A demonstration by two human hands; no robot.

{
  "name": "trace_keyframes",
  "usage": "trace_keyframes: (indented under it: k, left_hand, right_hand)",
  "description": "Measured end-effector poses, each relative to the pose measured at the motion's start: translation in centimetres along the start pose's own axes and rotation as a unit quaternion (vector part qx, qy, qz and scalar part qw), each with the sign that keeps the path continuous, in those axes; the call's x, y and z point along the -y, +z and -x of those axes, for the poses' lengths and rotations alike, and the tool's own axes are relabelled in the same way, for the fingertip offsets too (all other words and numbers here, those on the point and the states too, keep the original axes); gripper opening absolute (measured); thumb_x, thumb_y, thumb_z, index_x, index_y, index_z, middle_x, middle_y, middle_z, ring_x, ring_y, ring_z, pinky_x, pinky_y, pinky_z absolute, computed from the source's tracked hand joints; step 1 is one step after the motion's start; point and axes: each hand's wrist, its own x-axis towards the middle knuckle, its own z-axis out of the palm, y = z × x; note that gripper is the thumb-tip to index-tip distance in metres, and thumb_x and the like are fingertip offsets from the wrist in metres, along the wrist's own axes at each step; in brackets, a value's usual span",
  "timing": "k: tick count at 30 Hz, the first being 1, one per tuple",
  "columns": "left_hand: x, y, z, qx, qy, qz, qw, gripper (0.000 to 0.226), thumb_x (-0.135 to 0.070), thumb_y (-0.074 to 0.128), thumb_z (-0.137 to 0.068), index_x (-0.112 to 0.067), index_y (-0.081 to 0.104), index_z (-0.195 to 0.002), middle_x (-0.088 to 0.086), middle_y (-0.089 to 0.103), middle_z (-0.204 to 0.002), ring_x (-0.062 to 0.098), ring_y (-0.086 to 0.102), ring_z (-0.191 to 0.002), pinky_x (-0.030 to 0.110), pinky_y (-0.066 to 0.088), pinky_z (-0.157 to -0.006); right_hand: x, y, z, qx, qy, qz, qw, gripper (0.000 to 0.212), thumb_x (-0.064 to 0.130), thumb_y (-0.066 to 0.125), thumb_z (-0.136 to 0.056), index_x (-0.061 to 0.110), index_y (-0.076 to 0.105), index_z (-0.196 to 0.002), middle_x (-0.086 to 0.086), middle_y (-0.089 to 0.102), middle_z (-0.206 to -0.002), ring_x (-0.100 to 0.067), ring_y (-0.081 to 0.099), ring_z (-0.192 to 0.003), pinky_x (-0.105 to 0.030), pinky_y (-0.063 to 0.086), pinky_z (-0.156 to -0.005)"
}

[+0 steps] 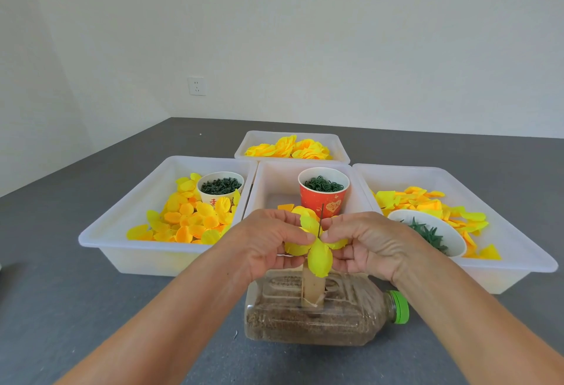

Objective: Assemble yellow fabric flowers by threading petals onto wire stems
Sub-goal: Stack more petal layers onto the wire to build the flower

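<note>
A thin dark wire stem [321, 220] stands upright above a wooden post [313, 288] that is fixed in a sand-filled plastic bottle [323, 319] lying on its side. Yellow fabric petals [319, 255] are spread around the wire. My left hand [268, 242] pinches the petals from the left. My right hand [363, 244] pinches them from the right, fingertips beside the wire. Both hands meet in the middle of the head view.
Three white trays stand behind the bottle: the left tray [122, 232] holds loose petals and a white cup of green parts, the middle tray [274, 180] a red cup [323, 197], the right tray [518, 250] petals and a white bowl [427, 233]. A far tray [253, 143] holds finished flowers.
</note>
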Motion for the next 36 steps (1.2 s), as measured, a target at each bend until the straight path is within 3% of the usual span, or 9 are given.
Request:
trace_keyframes:
  k: [6,8,15,18,24,27,33,36]
  left_hand:
    - [0.1,0.0,-0.2,-0.02,0.03,-0.041,0.998,0.028,0.01,0.068,-0.074,-0.008,0.062,-0.094,0.003,0.066,-0.063,0.014,0.061,-0.053,0.023,0.053,-0.05]
    - [0.3,0.0,-0.1,-0.028,0.031,-0.048,0.998,0.027,0.01,0.069,-0.073,-0.009,0.062,-0.091,0.001,0.065,-0.059,0.014,0.061,-0.052,0.023,0.052,-0.049]
    - [0.6,0.0,-0.3,-0.049,0.0,-0.029,0.998,0.026,0.002,0.07,-0.075,-0.009,0.059,-0.096,0.009,0.065,-0.078,0.017,0.061,-0.061,0.025,0.05,-0.053]
    - [0.7,0.1,-0.2,-0.051,0.011,-0.06,0.997,0.028,0.004,0.07,-0.075,-0.007,0.061,-0.099,0.009,0.064,-0.079,0.018,0.058,-0.063,0.025,0.047,-0.057]
    - [0.8,0.0,-0.2,-0.058,0.021,-0.095,0.994,0.023,0.004,0.071,-0.073,-0.013,0.061,-0.085,0.003,0.063,-0.067,0.016,0.058,-0.061,0.023,0.045,-0.057]
    - [0.6,0.1,-0.1,-0.062,0.014,-0.092,0.994,0.024,0.005,0.071,-0.073,-0.014,0.06,-0.081,0.002,0.063,-0.066,0.016,0.058,-0.06,0.024,0.045,-0.058]
    - [0.7,0.1,0.0,-0.065,-0.013,-0.067,0.996,0.022,0.002,0.069,-0.075,-0.013,0.058,-0.087,0.005,0.063,-0.074,0.016,0.056,-0.06,0.025,0.046,-0.058]
    - [0.7,0.2,0.3,-0.07,0.003,-0.066,0.995,0.022,0.001,0.068,-0.077,-0.011,0.06,-0.093,0.005,0.066,-0.077,0.015,0.059,-0.061,0.025,0.049,-0.059]
  right_hand:
    - [-0.1,0.1,0.0,-0.021,-0.039,0.06,0.997,0.027,-0.011,0.062,-0.077,0.004,0.061,-0.099,-0.014,0.067,-0.077,-0.023,0.064,-0.064,-0.033,0.055,-0.065]
    - [-0.4,0.1,0.0,-0.022,-0.034,0.05,0.998,0.026,-0.011,0.062,-0.077,0.003,0.061,-0.099,-0.013,0.067,-0.075,-0.021,0.065,-0.061,-0.032,0.056,-0.062]
    - [-0.4,-0.1,0.0,-0.033,-0.013,0.075,0.997,0.017,-0.005,0.066,-0.075,0.011,0.062,-0.082,-0.006,0.066,-0.063,-0.015,0.062,-0.049,-0.022,0.05,-0.047]
    - [-0.4,-0.1,0.1,-0.034,-0.015,0.104,0.994,0.019,-0.004,0.067,-0.074,0.011,0.063,-0.084,-0.005,0.066,-0.062,-0.014,0.06,-0.049,-0.021,0.047,-0.048]
    - [-0.2,0.0,0.1,-0.03,-0.008,0.119,0.992,0.028,-0.004,0.067,-0.075,0.007,0.063,-0.101,-0.005,0.066,-0.067,-0.013,0.06,-0.05,-0.02,0.044,-0.048]
    - [-0.1,0.1,0.1,-0.032,-0.002,0.114,0.993,0.023,-0.004,0.067,-0.076,0.009,0.063,-0.094,-0.004,0.066,-0.063,-0.014,0.06,-0.049,-0.019,0.043,-0.046]
    - [-0.7,0.1,0.4,-0.052,-0.026,0.11,0.992,0.019,-0.003,0.067,-0.077,0.013,0.064,-0.086,-0.004,0.066,-0.074,-0.014,0.06,-0.062,-0.024,0.043,-0.054]
    - [-1.2,0.1,0.7,-0.082,-0.082,0.132,0.984,0.021,0.0,0.07,-0.076,0.019,0.067,-0.083,-0.001,0.064,-0.084,-0.01,0.057,-0.073,-0.025,0.042,-0.062]
